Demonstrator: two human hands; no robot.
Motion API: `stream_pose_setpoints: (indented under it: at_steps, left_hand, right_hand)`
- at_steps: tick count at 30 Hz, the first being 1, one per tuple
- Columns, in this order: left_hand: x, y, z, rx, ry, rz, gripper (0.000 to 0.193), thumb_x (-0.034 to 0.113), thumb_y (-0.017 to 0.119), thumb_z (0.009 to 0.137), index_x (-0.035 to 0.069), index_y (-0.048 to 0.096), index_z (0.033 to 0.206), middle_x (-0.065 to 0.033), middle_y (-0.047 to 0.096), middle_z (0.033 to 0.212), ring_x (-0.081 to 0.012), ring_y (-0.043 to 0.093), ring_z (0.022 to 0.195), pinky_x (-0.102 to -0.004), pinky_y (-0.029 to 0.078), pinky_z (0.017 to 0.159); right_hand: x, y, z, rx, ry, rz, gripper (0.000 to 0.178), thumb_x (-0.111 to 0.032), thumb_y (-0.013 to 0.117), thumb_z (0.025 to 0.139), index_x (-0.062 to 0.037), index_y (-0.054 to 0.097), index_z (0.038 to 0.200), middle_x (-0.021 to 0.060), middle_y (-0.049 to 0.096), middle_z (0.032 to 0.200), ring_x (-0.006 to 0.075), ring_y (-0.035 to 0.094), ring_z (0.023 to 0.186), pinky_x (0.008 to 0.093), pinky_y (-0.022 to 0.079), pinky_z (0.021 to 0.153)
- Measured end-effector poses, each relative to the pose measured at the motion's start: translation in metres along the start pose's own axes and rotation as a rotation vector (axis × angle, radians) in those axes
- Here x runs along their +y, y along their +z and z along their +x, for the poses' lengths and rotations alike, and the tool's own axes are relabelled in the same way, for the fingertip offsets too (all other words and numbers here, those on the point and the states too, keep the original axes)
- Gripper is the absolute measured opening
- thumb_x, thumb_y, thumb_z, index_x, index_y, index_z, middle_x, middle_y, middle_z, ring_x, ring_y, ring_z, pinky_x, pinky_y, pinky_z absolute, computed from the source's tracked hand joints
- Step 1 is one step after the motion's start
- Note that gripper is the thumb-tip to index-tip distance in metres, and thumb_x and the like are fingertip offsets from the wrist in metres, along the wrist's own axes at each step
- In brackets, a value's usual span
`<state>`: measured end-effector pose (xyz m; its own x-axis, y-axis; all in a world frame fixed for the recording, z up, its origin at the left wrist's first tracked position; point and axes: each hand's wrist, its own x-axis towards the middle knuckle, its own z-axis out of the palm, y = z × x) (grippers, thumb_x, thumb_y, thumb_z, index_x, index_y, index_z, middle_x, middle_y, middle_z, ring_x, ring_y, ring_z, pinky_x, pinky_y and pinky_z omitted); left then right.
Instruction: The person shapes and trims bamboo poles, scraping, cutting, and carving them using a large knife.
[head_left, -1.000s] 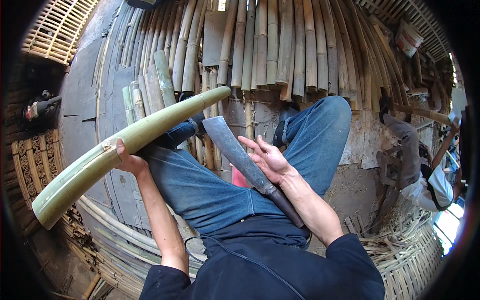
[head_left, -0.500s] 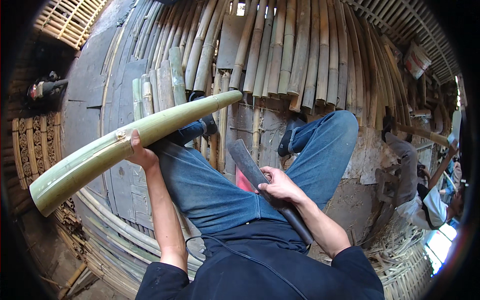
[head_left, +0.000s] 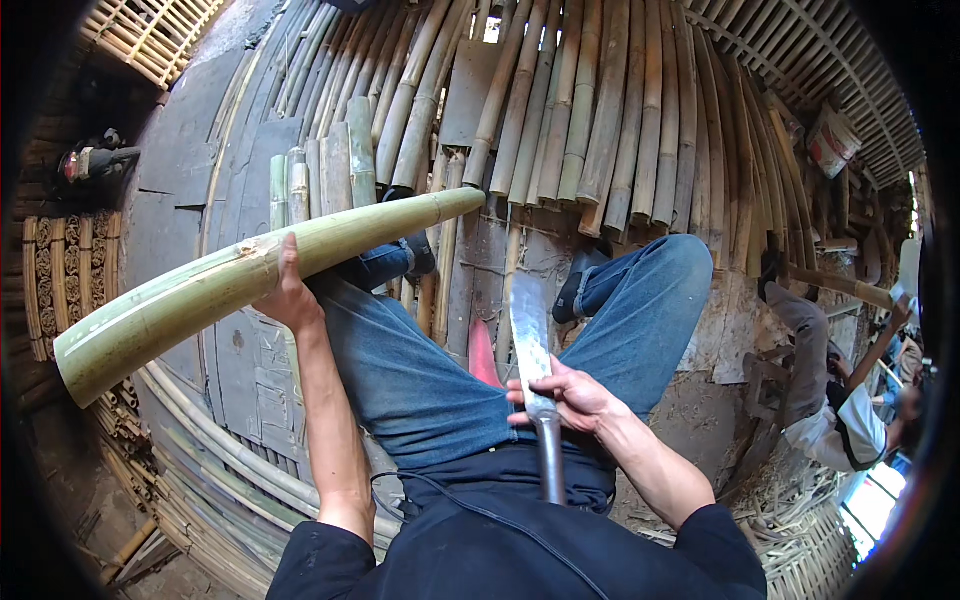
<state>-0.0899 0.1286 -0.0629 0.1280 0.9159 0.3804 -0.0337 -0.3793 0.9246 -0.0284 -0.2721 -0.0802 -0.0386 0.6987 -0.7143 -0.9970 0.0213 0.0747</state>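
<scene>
A thick green bamboo pole (head_left: 190,312) slants across the left side, its cut wide end toward the left and its narrow end near the middle. My left hand (head_left: 291,293) grips it from beneath, thumb up along its side near a pale scarred node. Above my lap, my right hand (head_left: 572,396) holds a machete (head_left: 528,325) around the base of its blade, thumb on top and fingers underneath. The bright blade points away from me, and its dark handle reaches back toward my belly. Behind the blade, a red object (head_left: 483,352) shows partly between my legs.
Several bamboo poles (head_left: 580,110) lie side by side ahead, with short cut pieces (head_left: 330,175) at their left. Long strips (head_left: 215,430) lie at the lower left beside bundled bamboo (head_left: 75,280). Another person (head_left: 840,420) sits at the right. A bucket (head_left: 833,142) is at the upper right.
The machete has turned in my right hand from slanting left to nearly straight ahead, its blade now showing a bright face. The bamboo's wide end has risen slightly.
</scene>
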Motion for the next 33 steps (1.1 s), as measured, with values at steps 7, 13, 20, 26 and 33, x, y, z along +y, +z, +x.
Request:
stream_pose_setpoints:
  at_steps: [7,13,20,26,33]
  left_hand:
    - [0.035,0.014,-0.028,-0.019,0.015,-0.049,0.050,0.002,0.080,0.078,-0.003,0.055,0.121,-0.0108,0.060,0.116,-0.0215,0.060,0.105,-0.0387,0.050,0.097]
    - [0.043,0.013,-0.034,-0.005,0.026,0.030,0.050,0.007,0.082,0.078,-0.004,0.055,0.118,-0.0128,0.060,0.116,-0.0219,0.060,0.102,-0.0380,0.050,0.095]
    - [0.034,0.004,-0.027,0.052,-0.007,-0.001,0.048,0.011,0.082,0.078,-0.003,0.056,0.116,-0.0121,0.061,0.112,-0.0218,0.061,0.099,-0.0376,0.050,0.092]
    - [0.026,0.001,-0.027,0.002,0.074,0.024,0.044,0.012,0.080,0.079,0.000,0.057,0.116,-0.0083,0.062,0.111,-0.0194,0.061,0.102,-0.0367,0.051,0.096]
    - [0.018,0.000,-0.020,0.072,0.071,0.009,0.044,0.012,0.080,0.079,0.000,0.057,0.114,-0.0084,0.061,0.110,-0.0190,0.061,0.100,-0.0370,0.050,0.096]
  right_hand:
    - [0.000,-0.016,0.009,-0.011,0.057,0.228,0.048,-0.006,0.052,0.098,0.0044,0.020,0.133,0.0332,0.058,0.121,0.0356,0.070,0.088,0.0459,0.061,0.081]
    - [-0.024,0.016,0.003,0.000,-0.110,0.124,0.025,-0.014,0.053,0.098,-0.0084,0.038,0.117,0.0161,0.061,0.095,0.0235,0.064,0.073,0.0459,0.060,0.069]
    - [-0.068,0.066,0.049,0.174,-0.158,-0.304,0.051,-0.008,0.054,0.095,-0.0256,0.037,0.139,0.0051,0.048,0.072,0.0103,0.047,0.052,0.0254,0.045,0.043]
    - [-0.086,0.061,0.112,0.417,-0.735,-1.519,0.042,-0.025,0.052,0.100,-0.0168,0.050,0.141,0.0018,0.054,0.065,0.0129,0.053,0.046,0.0285,0.045,0.040]
    - [-0.056,0.046,0.176,0.336,-0.739,-1.483,0.046,-0.036,0.048,0.101,-0.0111,0.054,0.139,0.0292,0.064,0.115,0.0431,0.062,0.111,0.0461,0.049,0.097]
